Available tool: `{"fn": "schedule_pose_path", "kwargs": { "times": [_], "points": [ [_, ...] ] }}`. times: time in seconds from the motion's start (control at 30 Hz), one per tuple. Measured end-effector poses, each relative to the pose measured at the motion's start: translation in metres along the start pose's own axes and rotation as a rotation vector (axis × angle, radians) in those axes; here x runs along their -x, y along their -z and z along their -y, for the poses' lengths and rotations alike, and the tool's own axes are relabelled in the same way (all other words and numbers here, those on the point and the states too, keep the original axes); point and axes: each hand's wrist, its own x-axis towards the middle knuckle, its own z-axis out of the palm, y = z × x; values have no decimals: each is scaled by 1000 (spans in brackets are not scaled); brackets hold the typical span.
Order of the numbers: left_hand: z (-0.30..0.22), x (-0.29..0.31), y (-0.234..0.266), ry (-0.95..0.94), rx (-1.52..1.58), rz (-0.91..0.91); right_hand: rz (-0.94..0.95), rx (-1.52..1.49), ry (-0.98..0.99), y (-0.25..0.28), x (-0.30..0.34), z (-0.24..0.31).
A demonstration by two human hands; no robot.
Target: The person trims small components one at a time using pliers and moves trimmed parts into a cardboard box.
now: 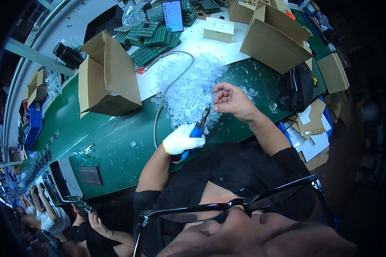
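Landmark: pile of small clear plastic parts (192, 88) on the green bench mat (116, 141); all places are given from it.
Left hand (182, 139): white-gloved, just at the near edge of the pile, closed around the blue handles of a pair of cutters (200, 125).
Cutters: nose points up and away toward the bare hand; a grey hose (169, 88) runs from the handle end across the pile.
Right hand (229, 99): bare, at the pile's right edge, fingers curled in a pinch; it seems to hold one small clear part at the cutter tip, but the part itself is too small to confirm.
Step in hand: by my reading, trimming one part with the cutter nose.
Next move calls for: steady alignment of part and blades, with fingertips kept off the cutting edge.
Behind the pile: green circuit boards (152, 40), a phone (173, 15), a small white box (218, 29).
Left of the pile: open cardboard box (107, 77).
Right of the pile: another open carton (274, 36), black bag (297, 88).
Hard to make out: whether the blades are shut; loose bits scattered on the mat; frame edges dark.
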Motion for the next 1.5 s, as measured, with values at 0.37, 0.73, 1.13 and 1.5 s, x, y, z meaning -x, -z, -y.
{"fn": "schedule_pose_path", "kwargs": {
  "times": [0.37, 0.73, 1.13, 1.5],
  "points": [
    [-13, 1, -12, 71, 32, -109, 5, -40, -8, 7, -1, -3],
    [6, -3, 9, -93, 425, 18, -232, 198, 121, 52, 17, -20],
    [5, 2, 17, -292, 472, 34, -601, 1147, 607, 73, 26, -36],
    [14, -6, 15, -344, 474, 5, -332, 1223, 512, 40, -30, -56]
  ]
}}
